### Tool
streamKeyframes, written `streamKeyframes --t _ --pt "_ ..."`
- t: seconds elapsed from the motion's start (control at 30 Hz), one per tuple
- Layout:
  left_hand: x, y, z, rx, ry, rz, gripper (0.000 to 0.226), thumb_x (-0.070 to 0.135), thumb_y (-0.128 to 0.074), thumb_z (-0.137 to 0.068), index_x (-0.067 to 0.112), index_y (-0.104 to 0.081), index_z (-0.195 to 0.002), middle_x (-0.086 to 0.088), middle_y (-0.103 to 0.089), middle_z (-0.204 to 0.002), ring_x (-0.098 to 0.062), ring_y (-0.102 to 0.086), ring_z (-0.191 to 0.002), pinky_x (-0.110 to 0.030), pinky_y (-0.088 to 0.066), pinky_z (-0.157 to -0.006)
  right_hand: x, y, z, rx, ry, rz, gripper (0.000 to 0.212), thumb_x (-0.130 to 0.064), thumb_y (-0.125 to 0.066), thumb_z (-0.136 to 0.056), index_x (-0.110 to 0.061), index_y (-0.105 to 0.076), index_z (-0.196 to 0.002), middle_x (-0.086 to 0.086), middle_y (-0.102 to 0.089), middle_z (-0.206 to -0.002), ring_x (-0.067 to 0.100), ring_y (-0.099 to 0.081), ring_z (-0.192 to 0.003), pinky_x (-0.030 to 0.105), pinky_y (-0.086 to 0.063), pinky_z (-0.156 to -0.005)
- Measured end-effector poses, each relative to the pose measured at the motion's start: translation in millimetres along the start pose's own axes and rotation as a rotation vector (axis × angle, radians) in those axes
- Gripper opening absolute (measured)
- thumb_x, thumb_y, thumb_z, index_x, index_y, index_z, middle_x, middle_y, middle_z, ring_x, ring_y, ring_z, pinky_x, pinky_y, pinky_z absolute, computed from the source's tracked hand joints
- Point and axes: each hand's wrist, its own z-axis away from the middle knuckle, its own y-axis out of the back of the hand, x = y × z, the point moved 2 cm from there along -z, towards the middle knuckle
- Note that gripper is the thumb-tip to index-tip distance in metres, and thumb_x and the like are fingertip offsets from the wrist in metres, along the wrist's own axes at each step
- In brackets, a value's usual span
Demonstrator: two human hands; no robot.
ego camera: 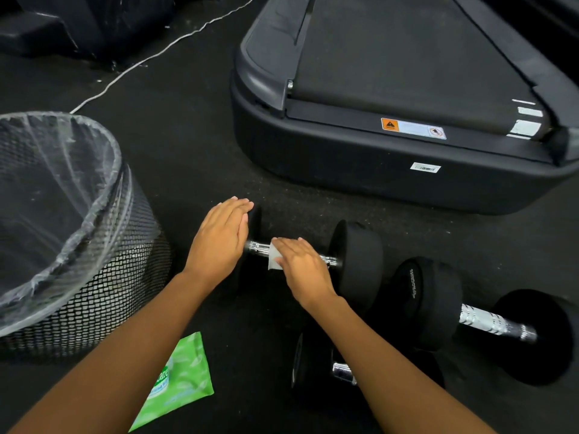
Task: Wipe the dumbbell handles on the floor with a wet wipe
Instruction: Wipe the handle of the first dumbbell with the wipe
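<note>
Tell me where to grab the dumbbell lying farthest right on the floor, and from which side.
Take the right dumbbell by its chrome handle, at the bare middle, coming from above. It lies flat on the floor, and its black heads seem to hold the bar clear, so fingers can likely wrap under it.

Your own bare hands and forearms.
Your left hand (219, 242) and right hand (302, 267) are uncovered, with short nails; both slim forearms run bare from the wrists to the view's lower edge.

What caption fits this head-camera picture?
Right hand presses a wet wipe on a dumbbell handle; left hand rests on its end weight.
</note>
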Motion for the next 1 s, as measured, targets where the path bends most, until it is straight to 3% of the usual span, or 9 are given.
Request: streamKeyframes --t 0.23,0.43,0.53,0.6,0.73,0.8,0.9,1.0 --pt "-1 -2 1 -0.002 -0.023 -0.009 0.052 0.030 -0.019 -0.095 0.007 -0.053 -0.127 -0.008 -0.055 -0.130 -0.019 -0.042 -0.129 -0.029 -0.020 -0.110 -8 -4 -12 0.025 -0.166 -0.068 0.029 -0.013 -0.039 -0.098 -0.010 -0.054 -0.122 0.006 -0.060 -0.119 0.019 -0.052 -0.114 0.029 -0.017 -0.114" --pt "-1 1 -1 0.003 -0.035 0.015 0.032 0.009 -0.040 -0.098 0.005 -0.051 -0.128 -0.010 -0.054 -0.131 -0.020 -0.041 -0.129 -0.030 -0.021 -0.110 -3 4 -5 -0.066 -0.039 -0.001 0.042 -0.014 -0.040 -0.098 -0.011 -0.037 -0.140 0.006 -0.044 -0.142 0.017 -0.034 -0.134 0.024 -0.004 -0.114" --pt "1 3 -2 -0.020 -0.030 0.019 0.033 0.011 -0.039 -0.098 0.006 -0.051 -0.129 -0.009 -0.053 -0.132 -0.019 -0.040 -0.130 -0.029 -0.018 -0.110 5 16 6 -0.047 -0.094 0.098 0.042 -0.019 -0.042 -0.097 -0.014 -0.038 -0.139 0.006 -0.038 -0.141 0.021 -0.030 -0.132 0.030 -0.017 -0.113" --pt "2 3 -4 -0.014 -0.040 0.010 0.033 0.010 -0.041 -0.097 0.005 -0.052 -0.127 -0.010 -0.054 -0.130 -0.021 -0.042 -0.129 -0.031 -0.020 -0.111 5 21 7 -0.053 -0.130 0.163 0.042 -0.021 -0.046 -0.096 -0.016 -0.041 -0.137 0.006 -0.038 -0.132 0.022 -0.034 -0.121 0.031 -0.029 -0.103" --pt "9 5 -9 -0.020 -0.128 -0.178 0.031 0.009 -0.050 -0.091 0.002 -0.056 -0.121 -0.013 -0.060 -0.123 -0.025 -0.050 -0.121 -0.036 -0.024 -0.109 3 28 -1 -0.145 -0.147 0.229 0.047 -0.016 -0.056 -0.090 -0.015 -0.041 -0.134 0.006 -0.042 -0.127 0.023 -0.038 -0.116 0.032 -0.036 -0.094" --pt "19 9 -10 -0.071 -0.223 -0.259 0.036 0.008 -0.056 -0.086 0.006 -0.057 -0.122 -0.011 -0.059 -0.124 -0.023 -0.049 -0.122 -0.036 -0.022 -0.110 4 31 -6 -0.183 -0.128 0.241 0.052 -0.015 -0.059 -0.088 -0.013 -0.036 -0.135 0.007 -0.044 -0.130 0.023 -0.040 -0.120 0.034 -0.037 -0.095" --pt "41 3 -6 -0.262 -0.374 -0.272 0.045 0.012 -0.050 -0.090 0.012 -0.044 -0.135 -0.005 -0.045 -0.140 -0.017 -0.035 -0.132 -0.029 -0.010 -0.113 4 40 -11 -0.263 -0.021 0.330 0.053 -0.016 -0.060 -0.088 -0.009 -0.034 -0.134 0.010 -0.049 -0.129 0.025 -0.046 -0.119 0.034 -0.037 -0.097" --pt "53 -11 1 -0.420 -0.389 -0.294 0.051 0.012 -0.047 -0.092 0.010 -0.033 -0.141 -0.007 -0.036 -0.145 -0.018 -0.029 -0.135 -0.026 -0.006 -0.113 11 55 -11 -0.375 0.067 0.438 0.043 -0.020 -0.054 -0.090 -0.009 -0.040 -0.130 0.010 -0.053 -0.128 0.024 -0.049 -0.119 0.034 -0.029 -0.105"
